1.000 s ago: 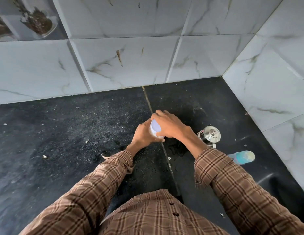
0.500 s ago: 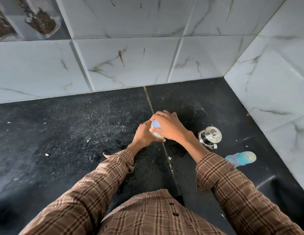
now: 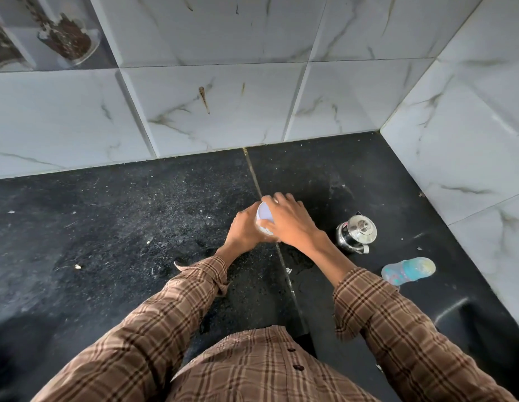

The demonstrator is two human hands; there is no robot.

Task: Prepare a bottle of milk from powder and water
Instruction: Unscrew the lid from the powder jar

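Both hands stay on the white-lidded container (image 3: 264, 220) at mid-worktop (image 3: 107, 227): my left hand (image 3: 244, 227) wraps its side, my right hand (image 3: 290, 220) curls over the lid. Little has changed in the last second; the right fingers have shifted only slightly round the lid, so I judge it is not yet off. Well apart to the right, the baby bottle (image 3: 407, 271) lies on its side, near the steel kettle (image 3: 356, 233).

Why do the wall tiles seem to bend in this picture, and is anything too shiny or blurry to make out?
Head view: the wide-angle lens bows the tile lines toward the edges. Light is soft and even; the steel kettle throws small bright glints. The baby bottle lies on its side, slightly soft. Both hands cover the white container, so little of it shows.
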